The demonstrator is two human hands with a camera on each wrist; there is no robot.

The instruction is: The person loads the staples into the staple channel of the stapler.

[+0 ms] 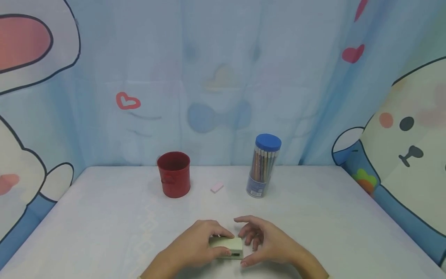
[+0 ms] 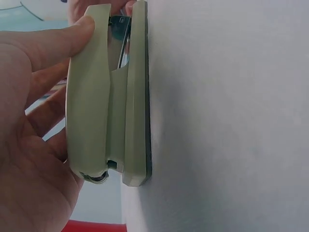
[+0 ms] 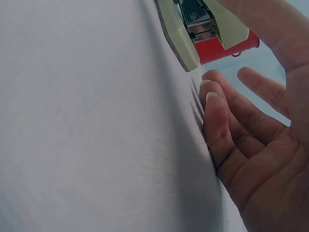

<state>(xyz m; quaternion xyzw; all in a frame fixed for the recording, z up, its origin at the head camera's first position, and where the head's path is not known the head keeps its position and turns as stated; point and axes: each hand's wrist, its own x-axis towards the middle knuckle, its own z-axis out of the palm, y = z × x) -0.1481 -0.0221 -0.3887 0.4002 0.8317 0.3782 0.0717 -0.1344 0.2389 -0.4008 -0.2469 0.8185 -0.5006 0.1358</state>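
Note:
A pale green stapler (image 1: 226,245) lies on the table near its front edge. My left hand (image 1: 198,242) grips it from the left, thumb along the near side and fingers over the far side. In the left wrist view, the side of the stapler (image 2: 99,96) shows its top arm raised a little from its base. My right hand (image 1: 266,242) is just off the stapler's right end, fingers loosely bent and thumb apart, holding nothing. Seen by the right wrist camera, the stapler's front end (image 3: 198,24) is beyond the right hand (image 3: 256,125), with metal inside.
Farther back on the white table (image 1: 115,224) stand a red cup (image 1: 175,180) and a clear tube of pencils (image 1: 261,166) with a blue lid. A small pink eraser-like block (image 1: 217,188) lies between them. A blue patterned curtain (image 1: 223,77) hangs behind.

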